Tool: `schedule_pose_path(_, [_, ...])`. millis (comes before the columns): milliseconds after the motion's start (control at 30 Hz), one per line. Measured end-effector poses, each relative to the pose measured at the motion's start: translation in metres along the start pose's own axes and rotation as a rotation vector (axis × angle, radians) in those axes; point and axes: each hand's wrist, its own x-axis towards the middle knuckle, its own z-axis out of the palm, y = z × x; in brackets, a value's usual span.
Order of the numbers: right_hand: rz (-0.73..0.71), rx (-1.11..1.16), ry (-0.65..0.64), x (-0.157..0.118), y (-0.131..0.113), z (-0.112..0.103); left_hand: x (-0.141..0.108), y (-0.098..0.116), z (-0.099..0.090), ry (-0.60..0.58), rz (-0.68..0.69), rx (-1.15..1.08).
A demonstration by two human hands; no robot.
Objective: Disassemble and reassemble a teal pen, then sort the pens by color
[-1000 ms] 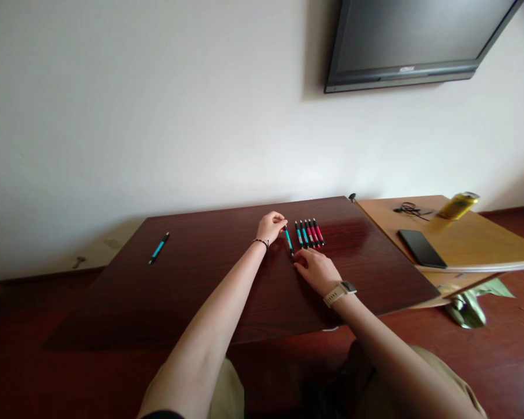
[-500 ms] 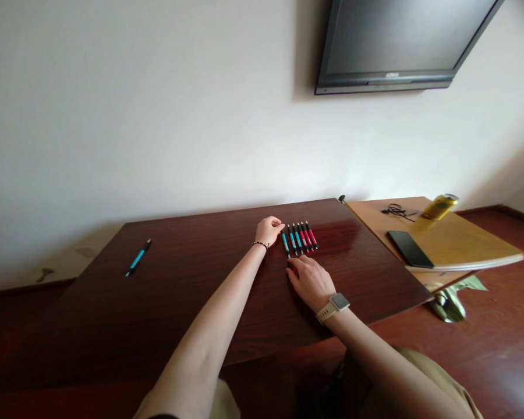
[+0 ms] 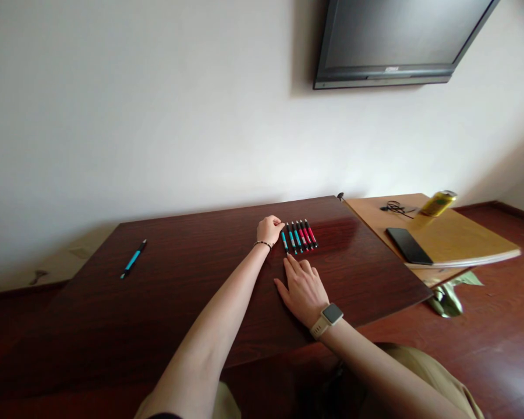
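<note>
Several pens lie side by side in a row on the dark wooden table [image 3: 192,273], blue ones on the left and red pens [image 3: 306,235] on the right. The leftmost blue pen [image 3: 284,242] has its upper end between the pinched fingertips of my left hand [image 3: 269,230]. At the lower end of that same pen are the fingertips of my right hand [image 3: 304,290], palm down with the thumb spread away. A single blue pen [image 3: 133,259] lies apart, far to the left.
A lower light-wood table [image 3: 467,235] adjoins on the right, bearing a black phone [image 3: 408,245], a dark cable [image 3: 396,208] and a yellow can [image 3: 438,203]. A television [image 3: 384,43] hangs on the wall. A green bag-like item [image 3: 449,298] is on the floor.
My right hand has shifted slightly left and flattened, its fingers straighter and the thumb farther out. The left hand stays at the leftmost pen's upper end. The view has shifted slightly.
</note>
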Motion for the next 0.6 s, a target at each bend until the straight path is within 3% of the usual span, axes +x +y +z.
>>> schedule_pose_path(600, [0.033,-0.011,-0.021,-0.003,-0.005,0.004,-0.006,0.012,-0.007,-0.075,0.067,0.119])
